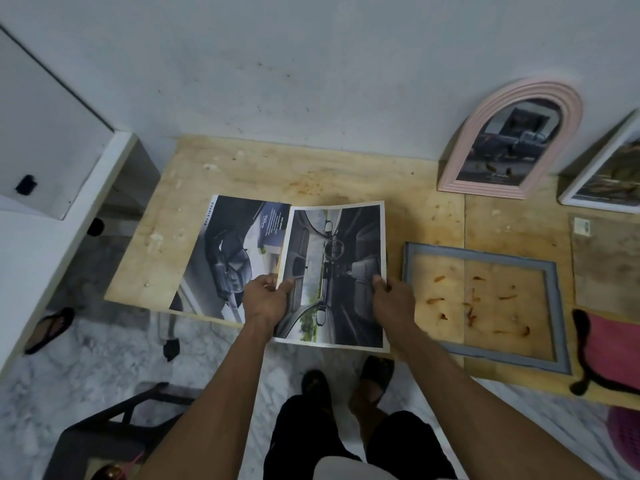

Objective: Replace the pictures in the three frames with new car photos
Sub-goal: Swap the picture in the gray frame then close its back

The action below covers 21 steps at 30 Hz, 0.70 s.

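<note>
The left hand (pixel 266 299) pinches the near left edge of a white-bordered glossy photo of a car interior (pixel 334 271), thumb on top and fingers curled under. The right hand (pixel 393 299) grips the same sheet at its near right edge in the same way. Between them the photo is held just above the pale plywood worktop (pixel 311 174), its long axis running away from the person, its near edge hanging past the worktop's front edge.

Just to the left, partly under the held sheet, a second glossy print of a dark car seen from outside (pixel 228 254) lies flat on the worktop, tilted, its near corner at the front edge.

To the right of the right hand, close by, lies an empty grey rectangular frame (pixel 550 268), flat, with bare plywood and orange-brown glue marks showing through its opening. Its long side runs roughly left to right, so the held photo stands crosswise to it; fitting it there would likely need a quarter turn and a short carry to the right, the right hand leading.

Further back, a pink arched frame (pixel 568 98) leans on the grey wall at the worktop's far edge, already holding a car picture. A white rectangular frame (pixel 585 181) leans at the far right corner, its picture unclear.
</note>
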Available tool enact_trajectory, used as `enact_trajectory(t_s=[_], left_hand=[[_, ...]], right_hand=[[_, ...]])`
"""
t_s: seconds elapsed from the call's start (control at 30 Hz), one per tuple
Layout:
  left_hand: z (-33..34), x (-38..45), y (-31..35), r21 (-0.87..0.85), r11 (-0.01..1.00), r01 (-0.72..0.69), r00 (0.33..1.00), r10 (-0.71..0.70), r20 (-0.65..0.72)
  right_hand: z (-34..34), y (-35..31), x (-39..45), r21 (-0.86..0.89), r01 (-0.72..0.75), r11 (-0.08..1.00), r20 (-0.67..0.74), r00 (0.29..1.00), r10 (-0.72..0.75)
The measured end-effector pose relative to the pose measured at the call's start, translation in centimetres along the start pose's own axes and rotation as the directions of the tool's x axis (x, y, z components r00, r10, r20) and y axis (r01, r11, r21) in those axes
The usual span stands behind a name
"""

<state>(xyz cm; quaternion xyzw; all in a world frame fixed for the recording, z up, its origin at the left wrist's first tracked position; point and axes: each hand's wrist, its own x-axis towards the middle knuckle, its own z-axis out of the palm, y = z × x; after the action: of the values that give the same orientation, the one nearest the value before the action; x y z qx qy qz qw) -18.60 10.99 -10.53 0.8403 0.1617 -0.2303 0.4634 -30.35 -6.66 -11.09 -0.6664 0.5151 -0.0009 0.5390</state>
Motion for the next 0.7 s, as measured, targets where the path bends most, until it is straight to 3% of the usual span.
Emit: enact_trajectory(t_s=[0.13, 0.23, 0.4, 0.47, 0.53, 0.6, 0.63, 0.7], left_hand=[[-2.0, 0.2, 1.6, -0.122, 0.992, -0.023, 0.985, 0.043, 0.168], [-3.3, 0.2, 3.5, -0.101, 0.988, -0.119, 0.967, 0.138, 0.215], [-4.4, 0.7, 4.8, -0.071, 0.962, -0.263, 0.913, 0.272, 0.304], [-3.8, -0.2, 5.4, -0.109, 0.949, -0.295, 0.894, 0.314, 0.320], [-2.6, -1.6, 6.1, -0.133, 0.928, -0.347, 0.859, 0.372, 0.352], [-1.6, -3.2, 6.9, -0.129, 0.853, -0.505, 0.786, 0.517, 0.339], [-1.2, -3.9, 7.5, -0.111, 0.776, -0.620, 0.721, 0.620, 0.308], [-0.3, -5.2, 8.8, -0.094, 0.571, -0.816, 0.535, 0.806, 0.253]], right_hand=[[-0.8, -1.4, -1.5, 0.086, 0.019, 0.996, -0.004, 1.000, -0.018], [-2.2, -2.3, -2.2, 0.139, 0.078, 0.987, -0.011, 0.997, -0.077], [-5.0, -3.0, -3.2, 0.327, 0.019, 0.945, -0.127, 0.992, 0.024], [-5.9, -3.3, -4.6, 0.270, 0.053, 0.962, -0.212, 0.977, 0.006], [-6.6, -3.5, -5.7, 0.093, 0.104, 0.990, -0.307, 0.949, -0.071], [-7.4, -3.6, -6.4, 0.035, 0.140, 0.989, -0.370, 0.921, -0.118], [-8.2, -4.0, -6.6, 0.114, 0.141, 0.983, -0.379, 0.921, -0.088], [-10.1, -5.2, -6.9, 0.480, 0.112, 0.870, -0.255, 0.967, 0.017]])
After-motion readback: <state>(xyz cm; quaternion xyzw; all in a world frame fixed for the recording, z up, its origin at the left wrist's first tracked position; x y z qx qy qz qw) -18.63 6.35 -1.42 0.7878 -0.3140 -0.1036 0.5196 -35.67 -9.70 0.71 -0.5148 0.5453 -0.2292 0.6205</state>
